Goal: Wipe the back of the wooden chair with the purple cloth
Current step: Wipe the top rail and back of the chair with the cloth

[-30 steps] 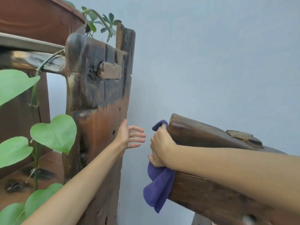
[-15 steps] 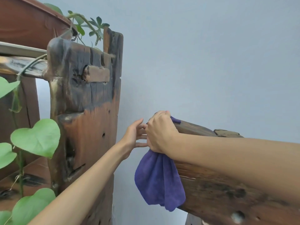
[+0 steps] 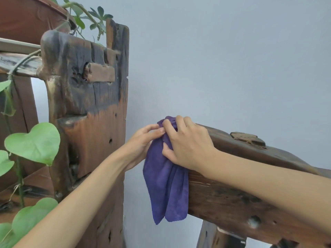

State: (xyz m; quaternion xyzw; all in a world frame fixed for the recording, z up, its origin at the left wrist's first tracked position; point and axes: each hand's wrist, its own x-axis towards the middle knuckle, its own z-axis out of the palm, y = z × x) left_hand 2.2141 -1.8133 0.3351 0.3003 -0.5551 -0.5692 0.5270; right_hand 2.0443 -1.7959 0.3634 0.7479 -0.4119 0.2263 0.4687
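The purple cloth [image 3: 165,178] hangs over the end of the chair back [image 3: 238,192]. The right hand [image 3: 186,145] curls around its upper part on the rail's top, while the left hand [image 3: 141,142] pinches the cloth beside that end. They seem to be regripping; next comes sliding the cloth along the rail.

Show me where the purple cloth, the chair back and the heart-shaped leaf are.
purple cloth [image 3: 166,185]: head view, middle of the hanging part.
chair back [image 3: 232,203]: head view, front face of the top rail.
heart-shaped leaf [image 3: 34,143]: head view, centre of the blade.
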